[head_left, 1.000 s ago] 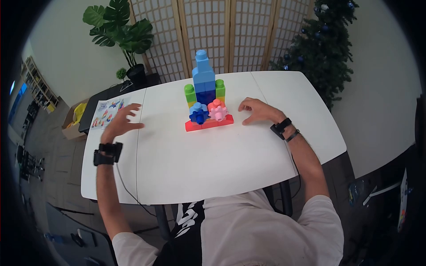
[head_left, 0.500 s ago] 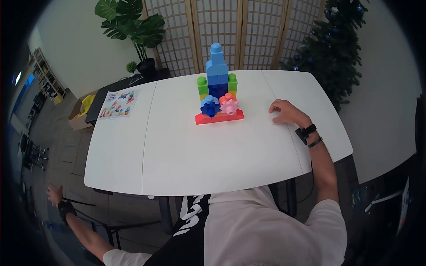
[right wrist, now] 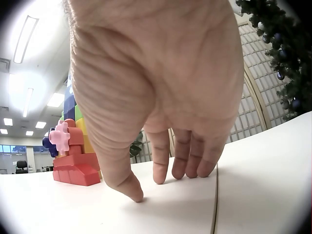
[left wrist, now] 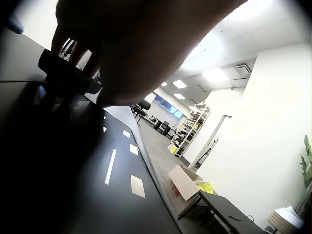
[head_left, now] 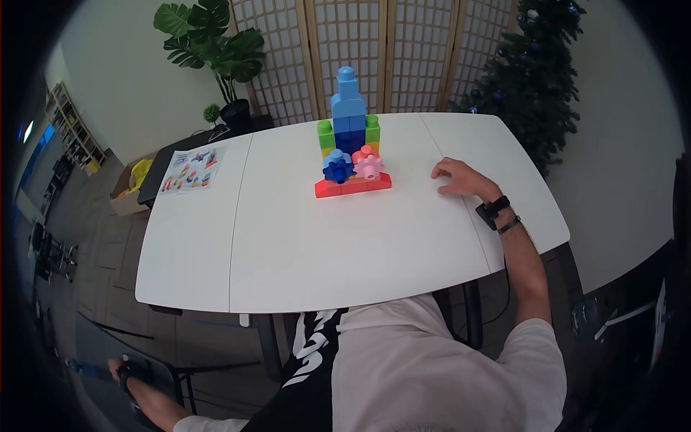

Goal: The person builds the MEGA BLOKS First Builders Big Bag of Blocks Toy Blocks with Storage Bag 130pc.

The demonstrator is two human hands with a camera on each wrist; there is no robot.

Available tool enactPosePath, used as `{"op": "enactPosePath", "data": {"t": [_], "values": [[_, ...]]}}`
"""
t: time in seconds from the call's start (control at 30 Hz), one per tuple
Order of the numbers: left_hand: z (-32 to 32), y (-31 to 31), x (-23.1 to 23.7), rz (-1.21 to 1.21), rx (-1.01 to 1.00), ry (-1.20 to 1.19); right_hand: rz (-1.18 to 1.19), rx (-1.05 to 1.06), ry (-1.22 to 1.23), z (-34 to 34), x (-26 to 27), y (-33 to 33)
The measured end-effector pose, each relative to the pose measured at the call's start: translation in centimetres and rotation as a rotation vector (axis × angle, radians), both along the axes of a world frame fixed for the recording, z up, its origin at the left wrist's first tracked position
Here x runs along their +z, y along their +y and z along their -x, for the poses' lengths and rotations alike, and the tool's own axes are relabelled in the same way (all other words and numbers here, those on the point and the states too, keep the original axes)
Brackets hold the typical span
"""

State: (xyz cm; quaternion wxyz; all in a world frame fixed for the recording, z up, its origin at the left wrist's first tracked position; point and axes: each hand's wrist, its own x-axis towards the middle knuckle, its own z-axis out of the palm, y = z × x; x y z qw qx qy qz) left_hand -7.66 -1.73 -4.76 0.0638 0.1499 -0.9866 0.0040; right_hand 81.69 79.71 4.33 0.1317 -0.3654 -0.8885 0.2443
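Down at the lower left in the head view, my left hand reaches over a dark side table. Its fingers curl behind a black flat object in the left wrist view, which hides their tips; the thumb is lost in shadow. My right hand rests on the white table with loosely bent fingers, fingertips at the surface and nothing held. To its left stands a toy block model: a blue tower, green and yellow sides, a red base, and a dark blue gear beside a pink gear.
A printed picture sheet lies on the white table's left end. Beyond that stand a cardboard box with yellow contents and a potted plant. A folding screen and a decorated tree are behind the table.
My left hand has left the white table, swinging out and down to the dark side table at lower left. The right hand has moved right, away from the block model, and come to rest.
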Motion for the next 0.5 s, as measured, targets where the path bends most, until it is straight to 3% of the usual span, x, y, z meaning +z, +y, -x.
{"op": "enactPosePath", "data": {"t": [0.07,0.13,0.17,0.33,0.5], "values": [[1.2,-1.2,-0.4,-0.019,0.002,0.016,-0.001,0.000,0.003,0.0,0.0,0.0],[2.9,-1.6,0.2,-0.296,0.129,0.145,-0.002,0.000,0.010,-0.1,0.1,-0.1],[2.6,-1.5,0.4,-0.296,0.125,0.148,-0.001,0.004,0.013,-0.2,0.1,-0.2],[-1.1,1.8,5.0,-0.086,-0.008,0.324,0.014,0.012,-0.016,-0.1,0.6,-0.2],[2.3,7.5,12.4,-0.227,-0.304,0.454,0.048,-0.025,-0.069,0.2,1.5,-0.3]]}}
